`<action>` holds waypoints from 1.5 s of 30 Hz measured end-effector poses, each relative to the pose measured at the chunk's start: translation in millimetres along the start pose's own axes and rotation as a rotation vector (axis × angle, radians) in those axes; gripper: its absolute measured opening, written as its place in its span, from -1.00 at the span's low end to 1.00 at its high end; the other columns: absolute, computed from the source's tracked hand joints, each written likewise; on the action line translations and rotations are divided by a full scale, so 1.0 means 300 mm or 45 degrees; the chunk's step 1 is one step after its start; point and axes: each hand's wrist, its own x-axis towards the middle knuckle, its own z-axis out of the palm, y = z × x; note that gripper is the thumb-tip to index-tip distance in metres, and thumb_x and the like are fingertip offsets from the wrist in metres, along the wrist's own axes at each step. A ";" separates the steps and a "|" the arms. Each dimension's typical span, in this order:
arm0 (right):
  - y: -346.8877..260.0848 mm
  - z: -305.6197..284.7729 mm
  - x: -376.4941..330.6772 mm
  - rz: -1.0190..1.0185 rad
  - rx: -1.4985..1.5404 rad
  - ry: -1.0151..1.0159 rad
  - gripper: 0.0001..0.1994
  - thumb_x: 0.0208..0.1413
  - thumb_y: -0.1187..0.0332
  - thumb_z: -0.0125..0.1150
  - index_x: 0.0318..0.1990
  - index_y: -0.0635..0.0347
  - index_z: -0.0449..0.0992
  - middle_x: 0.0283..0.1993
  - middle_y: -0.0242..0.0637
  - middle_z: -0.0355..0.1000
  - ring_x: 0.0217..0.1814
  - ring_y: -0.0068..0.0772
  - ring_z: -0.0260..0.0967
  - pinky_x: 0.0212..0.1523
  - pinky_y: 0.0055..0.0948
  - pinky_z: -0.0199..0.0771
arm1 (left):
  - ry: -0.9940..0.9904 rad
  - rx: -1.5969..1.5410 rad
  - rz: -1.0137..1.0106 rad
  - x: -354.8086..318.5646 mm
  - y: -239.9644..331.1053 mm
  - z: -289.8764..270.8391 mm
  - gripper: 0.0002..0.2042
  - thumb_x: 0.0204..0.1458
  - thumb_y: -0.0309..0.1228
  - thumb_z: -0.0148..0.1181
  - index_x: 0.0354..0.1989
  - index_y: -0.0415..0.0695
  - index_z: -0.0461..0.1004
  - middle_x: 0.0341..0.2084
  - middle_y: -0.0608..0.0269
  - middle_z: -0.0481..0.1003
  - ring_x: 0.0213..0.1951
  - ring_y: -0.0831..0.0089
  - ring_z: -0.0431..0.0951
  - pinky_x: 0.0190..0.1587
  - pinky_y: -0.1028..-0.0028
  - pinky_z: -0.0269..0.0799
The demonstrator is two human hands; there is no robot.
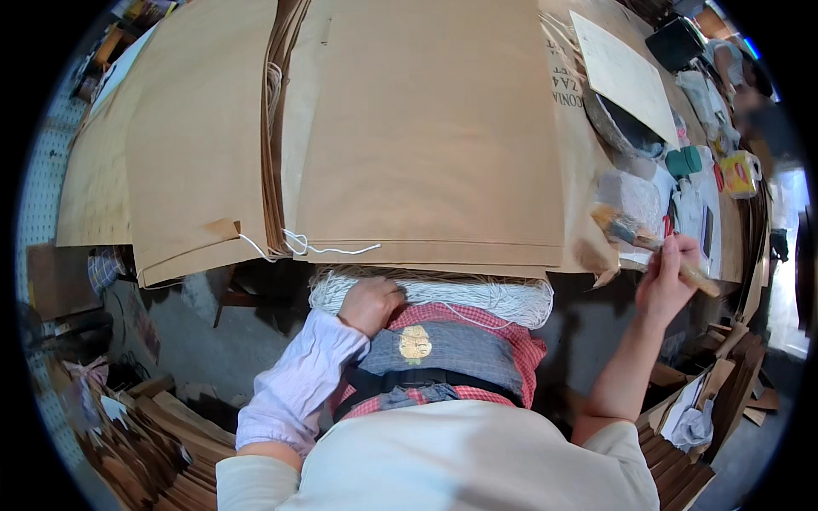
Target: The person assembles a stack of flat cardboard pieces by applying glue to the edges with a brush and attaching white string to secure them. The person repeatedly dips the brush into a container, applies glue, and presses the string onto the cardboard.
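Note:
My right hand (667,279) is closed round the wooden handle of a brush (697,278). The brush head points left, over a white plastic-wrapped block near the table's right front. On my lap, by the table's front edge, lies a thick bundle of white cords (477,298). My left hand (372,305) rests on the left part of that bundle with its fingers curled; what is in them, if anything, is hidden. A stack of large brown paper sheets (434,145) lies flat in front of me, its near edges slightly fanned.
Left of the sheets is a pile of brown paper bags (200,153) with white cord loops (328,249) at its near corner. At right stand a bowl (618,128) partly under a board (626,77), a green-lidded container (683,162) and a yellow container (739,175). Cardboard stacks flank me.

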 end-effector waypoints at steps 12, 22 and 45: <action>-0.023 0.697 -0.360 0.317 0.060 -0.836 -0.86 0.04 0.41 0.25 -0.45 0.33 0.55 -0.52 -0.36 0.50 -0.50 -0.57 0.42 -0.44 -0.53 0.42 | 0.538 0.337 -0.278 -0.011 0.148 -0.383 -0.86 -0.31 -0.65 0.14 -0.48 -0.31 0.44 -0.13 -0.06 0.44 -0.24 0.14 0.39 -0.16 0.28 0.35; 0.091 0.450 -0.158 -0.111 -0.961 -0.617 -0.74 -0.10 0.29 0.26 -0.62 0.34 0.47 -0.67 -0.04 0.39 -0.59 -0.05 0.41 -0.52 -0.28 0.39 | 0.234 0.293 -0.332 0.048 0.076 -0.364 -0.87 -0.29 -0.62 0.08 -0.48 -0.36 0.42 0.00 -0.14 0.39 -0.18 0.13 0.39 -0.08 0.30 0.35; 0.005 0.145 -0.305 0.199 -0.166 -1.293 -0.56 0.06 0.54 0.10 0.15 0.25 0.31 0.17 -0.09 0.30 0.18 -0.22 0.29 0.14 -0.37 0.34 | 0.172 -1.174 0.013 0.037 0.342 -0.575 -0.93 -0.04 -0.54 0.15 -0.45 -0.30 0.50 -0.65 0.16 0.47 -0.65 0.44 0.42 -0.60 0.54 0.27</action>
